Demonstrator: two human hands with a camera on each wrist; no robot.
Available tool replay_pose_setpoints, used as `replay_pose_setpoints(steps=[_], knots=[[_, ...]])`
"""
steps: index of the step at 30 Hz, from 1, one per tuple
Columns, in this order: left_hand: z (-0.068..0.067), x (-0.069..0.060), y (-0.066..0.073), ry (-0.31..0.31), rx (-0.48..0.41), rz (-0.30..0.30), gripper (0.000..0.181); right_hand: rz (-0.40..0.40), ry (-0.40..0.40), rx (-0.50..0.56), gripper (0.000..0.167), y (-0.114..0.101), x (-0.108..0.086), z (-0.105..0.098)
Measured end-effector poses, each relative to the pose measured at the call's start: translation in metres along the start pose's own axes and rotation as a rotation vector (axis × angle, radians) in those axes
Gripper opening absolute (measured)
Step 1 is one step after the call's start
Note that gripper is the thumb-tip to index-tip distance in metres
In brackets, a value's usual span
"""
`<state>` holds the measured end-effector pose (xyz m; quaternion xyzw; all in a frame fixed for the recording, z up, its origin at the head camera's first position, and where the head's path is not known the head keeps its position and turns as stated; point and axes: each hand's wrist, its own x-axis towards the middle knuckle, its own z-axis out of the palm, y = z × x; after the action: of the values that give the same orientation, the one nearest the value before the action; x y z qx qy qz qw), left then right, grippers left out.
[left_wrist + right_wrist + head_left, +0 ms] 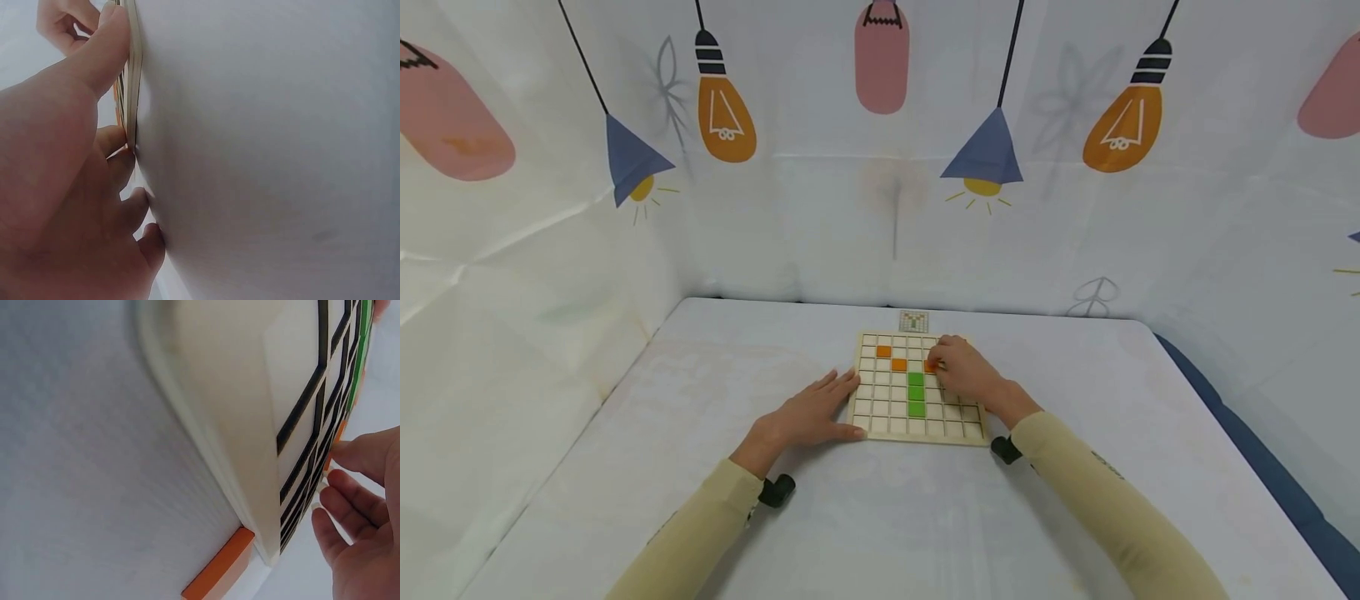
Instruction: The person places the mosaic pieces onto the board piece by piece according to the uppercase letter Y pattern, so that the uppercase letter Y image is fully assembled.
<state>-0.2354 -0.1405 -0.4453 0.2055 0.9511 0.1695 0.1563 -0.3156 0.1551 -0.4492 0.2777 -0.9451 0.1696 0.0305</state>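
A square wooden grid board (925, 440) of pale tiles lies on the table, with a column of green tiles (916, 393) and orange tiles, among them one near the upper left (883, 352). My left hand (811, 414) rests at the board's left side, fingers spread along the edge and thumb at the near corner. On the upper right part, my right hand (967, 372) pinches an orange tile (335, 445) between thumb and fingertips, at the board's surface. The hand hides some squares there. Another orange tile (219, 565) lies on the table against the board's right edge.
A small card (913, 322) with a coloured grid pattern lies just behind the board. The white table (737, 358) ends at a white curtain (820, 225) printed with lamps and bulbs. Dark blue fabric (1240, 433) shows beyond the right table edge.
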Motion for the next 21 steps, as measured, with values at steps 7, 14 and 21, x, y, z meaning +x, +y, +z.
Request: replay_pose_setpoints(steps=[7, 14, 21], knots=[[0.0001, 0.0, 0.0004, -0.002, -0.012, -0.005, 0.095, 0.01, -0.006, 0.015, 0.019, -0.0013, -0.0019, -0.0016], [-0.0004, -0.0006, 0.0017, 0.009, -0.006, 0.0, 0.095, 0.014, -0.035, 0.008, 0.022, -0.0029, -0.0038, -0.0058], [-0.0007, -0.0015, 0.0022, 0.012, -0.009, 0.0, 0.094, -0.01, -0.053, -0.007, 0.027, -0.0009, -0.0044, -0.0077]])
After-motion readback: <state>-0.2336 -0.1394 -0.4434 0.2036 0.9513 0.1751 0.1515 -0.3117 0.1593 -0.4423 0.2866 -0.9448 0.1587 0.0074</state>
